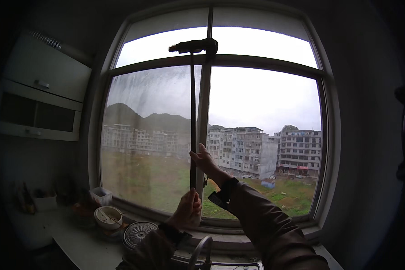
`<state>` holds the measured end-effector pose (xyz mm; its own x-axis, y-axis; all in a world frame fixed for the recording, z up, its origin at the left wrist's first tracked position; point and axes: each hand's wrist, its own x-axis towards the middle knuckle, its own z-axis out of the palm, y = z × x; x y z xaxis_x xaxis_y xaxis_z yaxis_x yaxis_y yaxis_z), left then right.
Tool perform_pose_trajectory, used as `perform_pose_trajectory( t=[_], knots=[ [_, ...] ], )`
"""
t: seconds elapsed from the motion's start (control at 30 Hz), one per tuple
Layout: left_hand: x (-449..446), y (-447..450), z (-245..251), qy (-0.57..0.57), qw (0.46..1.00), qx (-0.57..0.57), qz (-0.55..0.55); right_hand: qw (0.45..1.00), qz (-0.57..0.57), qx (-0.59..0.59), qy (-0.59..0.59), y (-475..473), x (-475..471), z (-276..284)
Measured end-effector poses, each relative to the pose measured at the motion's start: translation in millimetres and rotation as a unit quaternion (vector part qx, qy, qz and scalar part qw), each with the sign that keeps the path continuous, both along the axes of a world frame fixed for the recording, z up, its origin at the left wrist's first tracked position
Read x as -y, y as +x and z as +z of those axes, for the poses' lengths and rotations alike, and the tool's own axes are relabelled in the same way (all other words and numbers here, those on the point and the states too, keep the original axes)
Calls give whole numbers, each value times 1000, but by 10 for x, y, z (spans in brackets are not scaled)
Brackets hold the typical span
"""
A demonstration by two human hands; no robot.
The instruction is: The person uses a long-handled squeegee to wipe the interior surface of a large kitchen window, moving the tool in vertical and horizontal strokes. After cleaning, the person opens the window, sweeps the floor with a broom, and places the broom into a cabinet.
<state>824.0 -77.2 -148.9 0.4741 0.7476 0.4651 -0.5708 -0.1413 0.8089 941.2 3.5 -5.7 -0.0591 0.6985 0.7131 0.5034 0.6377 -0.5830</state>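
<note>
A long dark pole (193, 111) stands nearly upright in front of the window's middle post. At its top is a dark cloth-like cleaning head (189, 46), in line with the upper panes and the crossbar. My left hand (188, 208) is closed around the pole's lower end, thumb up. Higher up, my right hand (206, 162) holds the pole from the right side, with the thumb against it and one finger pointing up. Left of the post, the window pane (148, 135) looks hazy and streaked. Whether the head touches the glass is not plain.
Below me a curved metal faucet (201, 251) rises over the sink. On the counter (76, 248) at left are a patterned metal lid (140, 233), a bowl with utensils (108, 216) and a clear plastic container (101, 195). A wall cabinet (44, 87) hangs upper left.
</note>
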Motion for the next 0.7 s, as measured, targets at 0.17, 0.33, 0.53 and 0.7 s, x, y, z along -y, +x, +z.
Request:
perform_pose_trajectory(
  t=[0.17,0.33,0.53,0.7],
  knots=[
    [-197,-49,703,35,998,-18,43,988,25,7,153,486,745,-1021],
    [-414,-2,1608,61,994,-43,83,974,110,-155,-122,1138,1805,-2334],
    [-513,79,2767,78,989,-65,108,979,-173,-110,-10,2018,2799,-3891],
    [-426,300,3461,56,985,-68,151,932,-340,-109,-69,2417,3356,-4899]
  ],
)
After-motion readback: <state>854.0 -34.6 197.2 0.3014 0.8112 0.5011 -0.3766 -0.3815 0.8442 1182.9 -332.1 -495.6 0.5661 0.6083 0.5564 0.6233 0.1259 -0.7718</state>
